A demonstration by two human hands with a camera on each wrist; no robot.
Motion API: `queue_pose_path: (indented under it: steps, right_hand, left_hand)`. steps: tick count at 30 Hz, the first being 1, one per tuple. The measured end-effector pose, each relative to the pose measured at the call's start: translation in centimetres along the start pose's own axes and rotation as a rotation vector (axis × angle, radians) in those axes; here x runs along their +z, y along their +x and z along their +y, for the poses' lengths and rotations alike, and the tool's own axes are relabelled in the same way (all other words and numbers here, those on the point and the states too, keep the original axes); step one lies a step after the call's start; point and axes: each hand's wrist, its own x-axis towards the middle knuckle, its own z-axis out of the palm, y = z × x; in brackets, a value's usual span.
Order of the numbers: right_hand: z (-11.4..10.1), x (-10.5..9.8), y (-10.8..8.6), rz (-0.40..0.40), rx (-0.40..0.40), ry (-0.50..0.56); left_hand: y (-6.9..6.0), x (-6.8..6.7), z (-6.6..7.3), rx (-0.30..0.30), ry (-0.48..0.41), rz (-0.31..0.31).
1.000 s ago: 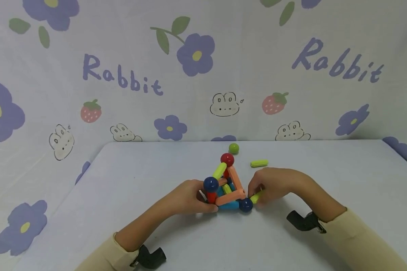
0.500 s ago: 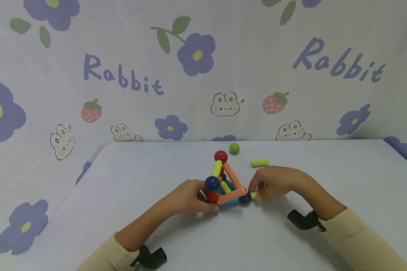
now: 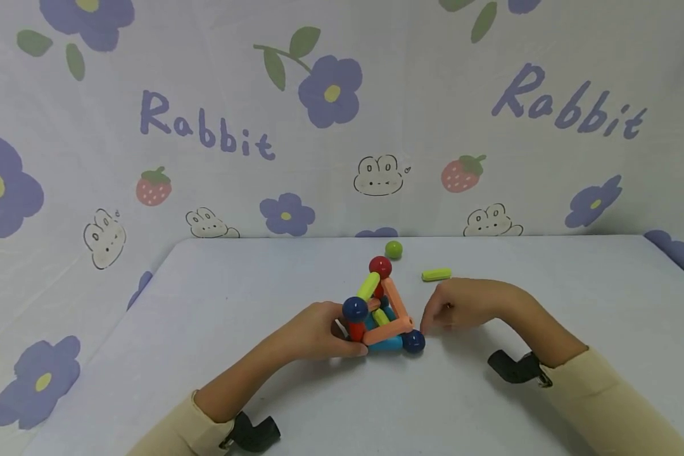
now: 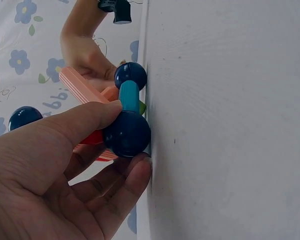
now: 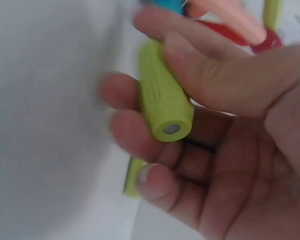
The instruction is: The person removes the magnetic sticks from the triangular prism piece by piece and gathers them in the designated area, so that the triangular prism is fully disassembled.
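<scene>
A magnetic frame of coral, red, blue and lime rods joined by balls stands at mid-table, with a red ball at its top. My left hand grips its left corner; in the left wrist view the thumb and fingers hold around a dark blue ball and a teal rod. Just right of the frame's right dark blue ball is my right hand. It pinches a lime rod, seen in the right wrist view with a metal dot on its end; the head view hides this rod.
Behind the frame, a green ball lies near the back edge of the white table. A loose lime rod lies right of that ball, beyond my right hand. A patterned cloth hangs behind the table.
The frame's top tilted left, then came back right. My right hand has drawn slightly away from the right blue ball, and its lime rod has gone from the head view.
</scene>
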Motion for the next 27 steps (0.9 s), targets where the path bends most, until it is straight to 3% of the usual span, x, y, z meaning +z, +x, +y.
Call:
queue_pose_path:
  steps: [6, 11, 15, 21, 27]
  right_hand:
    - [1.9, -0.5, -0.4, 0.100, 0.074, -0.023]
    - [2.6, -0.9, -0.5, 0.204, 0.081, -0.035]
    - [3.1, -0.7, -0.2, 0.295, 0.090, -0.095]
    - [3.4, -0.3, 0.4, 0.416, 0.193, -0.211]
    - [3.6, -0.2, 0.3, 0.551, 0.210, -0.225]
  left_hand:
    - [-0.1, 0.0, 0.1, -0.003, -0.003, -0.011]
    - [0.0, -0.2, 0.1, 0.005, 0.000, -0.009]
    - [0.0, -0.2, 0.1, 0.009, -0.005, -0.010]
    - [-0.1, -0.1, 0.0, -0.005, -0.005, -0.012]
    - [0.0, 0.0, 0.0, -0.009, 0.011, -0.007]
